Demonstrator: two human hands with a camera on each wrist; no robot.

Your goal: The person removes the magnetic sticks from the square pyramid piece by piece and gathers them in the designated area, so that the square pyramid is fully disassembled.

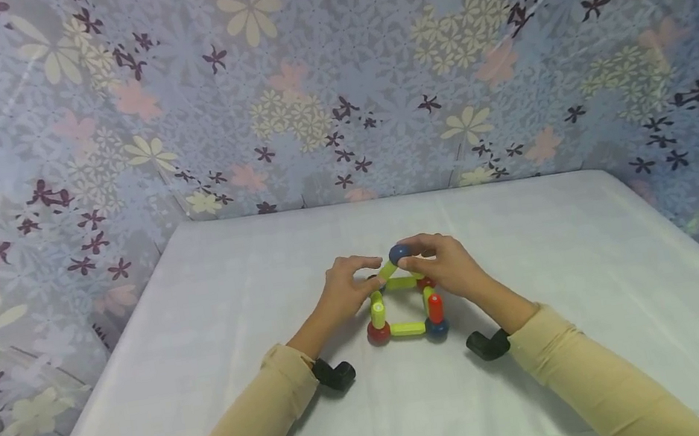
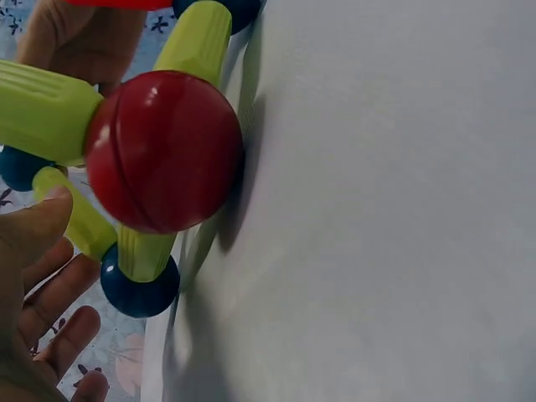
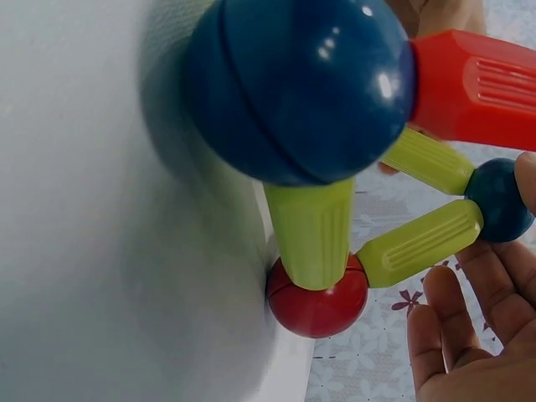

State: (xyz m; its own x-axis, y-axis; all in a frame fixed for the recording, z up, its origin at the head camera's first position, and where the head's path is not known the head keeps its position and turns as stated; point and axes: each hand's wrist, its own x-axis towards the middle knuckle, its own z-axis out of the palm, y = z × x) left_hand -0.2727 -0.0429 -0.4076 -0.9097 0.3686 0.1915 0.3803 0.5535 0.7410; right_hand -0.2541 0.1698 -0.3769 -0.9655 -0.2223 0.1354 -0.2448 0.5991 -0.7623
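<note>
A frame of magnetic-looking sticks and balls lies on the table, with red balls (image 1: 378, 333) and blue balls (image 1: 437, 328) at its corners and green sticks (image 1: 408, 329) between them. One green stick (image 1: 378, 314) and one red stick (image 1: 435, 308) stand upright on the front corners. Above the back side, a raised blue ball (image 1: 399, 254) joins two slanted green sticks (image 3: 423, 243). My right hand (image 1: 451, 263) pinches that ball between thumb and fingers. Beside the slanted left stick (image 2: 79, 219), my left hand (image 1: 344, 288) has its fingers spread; whether its thumb touches the stick, I cannot tell.
A white cloth covers the table (image 1: 250, 278). Behind it hangs a flowered backdrop (image 1: 330, 85). Black wrist-worn devices (image 1: 335, 375) jut inward at both cuffs, close to the front corners of the frame.
</note>
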